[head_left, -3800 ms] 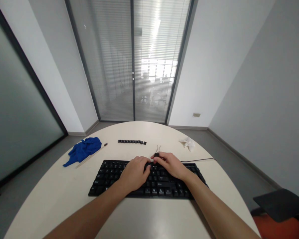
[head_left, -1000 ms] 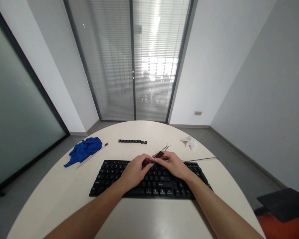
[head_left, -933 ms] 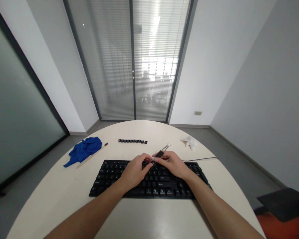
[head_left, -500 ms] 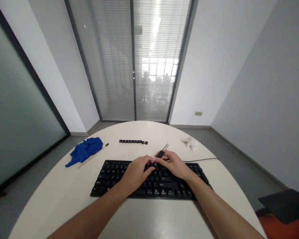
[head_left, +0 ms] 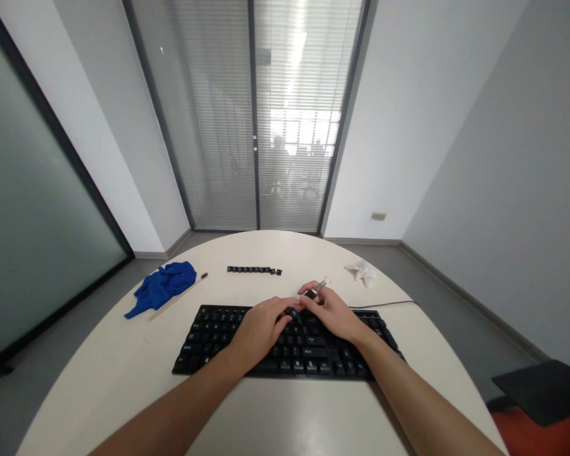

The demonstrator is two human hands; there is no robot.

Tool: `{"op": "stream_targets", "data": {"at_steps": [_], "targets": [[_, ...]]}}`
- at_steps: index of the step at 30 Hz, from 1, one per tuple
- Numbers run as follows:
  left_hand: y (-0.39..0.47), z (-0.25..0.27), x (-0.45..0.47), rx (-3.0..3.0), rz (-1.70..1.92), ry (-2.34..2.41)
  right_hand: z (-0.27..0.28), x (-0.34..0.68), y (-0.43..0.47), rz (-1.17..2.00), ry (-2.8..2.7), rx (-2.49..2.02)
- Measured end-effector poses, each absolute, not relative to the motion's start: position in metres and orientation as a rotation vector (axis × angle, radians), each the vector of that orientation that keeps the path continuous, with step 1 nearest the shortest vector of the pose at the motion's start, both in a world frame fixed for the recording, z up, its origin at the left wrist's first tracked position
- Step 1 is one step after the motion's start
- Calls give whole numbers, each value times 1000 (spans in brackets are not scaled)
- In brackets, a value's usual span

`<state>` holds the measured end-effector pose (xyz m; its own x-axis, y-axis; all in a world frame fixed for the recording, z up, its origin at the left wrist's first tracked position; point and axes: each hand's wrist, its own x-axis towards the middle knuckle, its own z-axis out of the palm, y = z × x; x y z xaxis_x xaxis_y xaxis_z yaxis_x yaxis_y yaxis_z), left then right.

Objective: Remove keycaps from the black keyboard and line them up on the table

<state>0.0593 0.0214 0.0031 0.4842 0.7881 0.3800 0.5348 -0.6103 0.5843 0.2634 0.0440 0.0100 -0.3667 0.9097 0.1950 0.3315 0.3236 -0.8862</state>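
Note:
A black keyboard (head_left: 313, 351) lies in front of me on the white table. My right hand (head_left: 330, 311) is closed over its upper part and grips a keycap puller (head_left: 310, 294) with a dark handle, the thin wire prongs sticking out past the fingers. My left hand (head_left: 266, 323) is beside it, fingertips almost touching the right hand's. A small black keycap (head_left: 292, 312) shows between the left thumb and fingers, partly covered. Beyond the keyboard stands a row of loose black keycaps (head_left: 251, 270).
A blue cloth (head_left: 166, 285) and a thin stick brush (head_left: 178, 296) lie on the left of the round table (head_left: 294, 411). A crumpled white tissue (head_left: 361, 273) is at the right. The keyboard cable (head_left: 384, 304) runs to the right edge. A chair (head_left: 541, 411) stands at lower right.
The keycap puller has turned in my right hand, its prongs shifting right and lower. My left fingers have closed a little, with the black keycap now showing between them.

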Motion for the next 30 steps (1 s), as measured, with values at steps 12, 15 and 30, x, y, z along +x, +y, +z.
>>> {"op": "stream_targets", "data": {"at_steps": [12,15,30], "targets": [[25,-3,58,2336,895,1083,8,263,46,1005,-1894,-1037],[25,-3,58,2335,892,1064,9,262,45,998,-1897,-1035],[26,-2,58,2284,933,1032,7,263,47,943,-1890,-1045]]}}
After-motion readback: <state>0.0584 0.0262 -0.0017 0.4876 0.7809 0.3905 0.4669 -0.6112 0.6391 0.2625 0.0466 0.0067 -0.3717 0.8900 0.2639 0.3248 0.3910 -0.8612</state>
